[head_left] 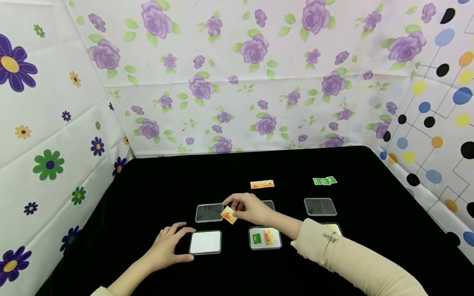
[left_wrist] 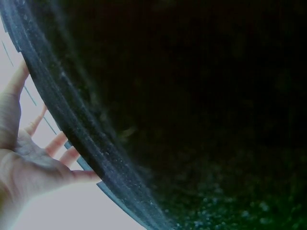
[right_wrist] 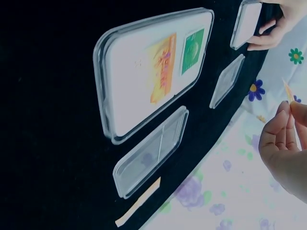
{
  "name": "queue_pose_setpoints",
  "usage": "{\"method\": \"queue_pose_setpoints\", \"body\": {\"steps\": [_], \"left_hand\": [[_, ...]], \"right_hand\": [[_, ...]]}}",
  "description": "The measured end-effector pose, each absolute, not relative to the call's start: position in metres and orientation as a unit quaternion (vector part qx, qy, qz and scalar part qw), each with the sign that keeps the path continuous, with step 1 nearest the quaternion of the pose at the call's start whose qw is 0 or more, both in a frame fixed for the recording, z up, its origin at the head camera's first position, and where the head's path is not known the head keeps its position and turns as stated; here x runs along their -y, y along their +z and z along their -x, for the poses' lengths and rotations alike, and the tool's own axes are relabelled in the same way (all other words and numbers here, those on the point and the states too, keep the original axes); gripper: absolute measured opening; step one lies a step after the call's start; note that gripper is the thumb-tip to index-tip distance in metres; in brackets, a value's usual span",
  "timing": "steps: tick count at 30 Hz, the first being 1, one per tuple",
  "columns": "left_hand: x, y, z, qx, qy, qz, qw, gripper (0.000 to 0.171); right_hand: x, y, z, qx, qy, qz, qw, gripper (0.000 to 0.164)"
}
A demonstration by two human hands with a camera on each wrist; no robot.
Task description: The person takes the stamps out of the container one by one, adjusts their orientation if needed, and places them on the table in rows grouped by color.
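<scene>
My right hand (head_left: 252,207) pinches a small orange-and-yellow card (head_left: 228,214) between thumb and fingers, just above the right edge of a clear plastic lid (head_left: 209,213). Lower left, my left hand (head_left: 166,248) has its fingers spread beside a clear-edged case with a white inside (head_left: 205,242); thumb and index finger are at its left side. In the left wrist view, the fingers of that hand (left_wrist: 38,158) stand apart. A middle case (head_left: 255,246) holds a green and an orange card on white. Behind my right hand, a second clear lid (head_left: 269,204) is partly hidden.
Orange cards (head_left: 262,184) lie at the back centre and several green cards (head_left: 325,181) at the back right. A third clear lid (head_left: 320,206) sits on the right; my sleeve partly covers another case (head_left: 336,227). Patterned cloth (head_left: 237,102) surrounds the black table.
</scene>
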State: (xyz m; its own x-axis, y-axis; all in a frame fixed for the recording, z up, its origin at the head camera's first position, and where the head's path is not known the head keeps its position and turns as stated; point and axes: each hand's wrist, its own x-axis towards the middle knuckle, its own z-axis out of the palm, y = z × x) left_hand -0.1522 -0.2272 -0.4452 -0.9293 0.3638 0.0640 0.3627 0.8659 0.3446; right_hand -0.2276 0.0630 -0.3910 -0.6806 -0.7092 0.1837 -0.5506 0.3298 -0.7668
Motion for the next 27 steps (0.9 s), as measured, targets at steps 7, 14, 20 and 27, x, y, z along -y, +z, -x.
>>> {"method": "queue_pose_setpoints", "body": {"steps": [7, 14, 20, 27], "left_hand": [[0.227, -0.445, 0.152, -0.965, 0.177, -0.191, -0.006, 0.068], [0.228, -0.447, 0.151, -0.964, 0.181, -0.193, -0.006, 0.068], [0.230, -0.450, 0.149, -0.965, 0.179, -0.190, -0.002, 0.069], [0.228, -0.447, 0.152, -0.964, 0.186, -0.193, -0.007, 0.068]], "right_hand": [[-0.071, -0.387, 0.231, -0.824, -0.420, 0.370, 0.087, 0.024], [-0.077, -0.383, 0.234, -0.829, -0.407, 0.372, 0.091, 0.024], [-0.081, -0.385, 0.239, -0.839, -0.390, 0.369, 0.093, 0.026], [-0.087, -0.383, 0.253, -0.853, -0.384, 0.347, 0.067, 0.019]]}}
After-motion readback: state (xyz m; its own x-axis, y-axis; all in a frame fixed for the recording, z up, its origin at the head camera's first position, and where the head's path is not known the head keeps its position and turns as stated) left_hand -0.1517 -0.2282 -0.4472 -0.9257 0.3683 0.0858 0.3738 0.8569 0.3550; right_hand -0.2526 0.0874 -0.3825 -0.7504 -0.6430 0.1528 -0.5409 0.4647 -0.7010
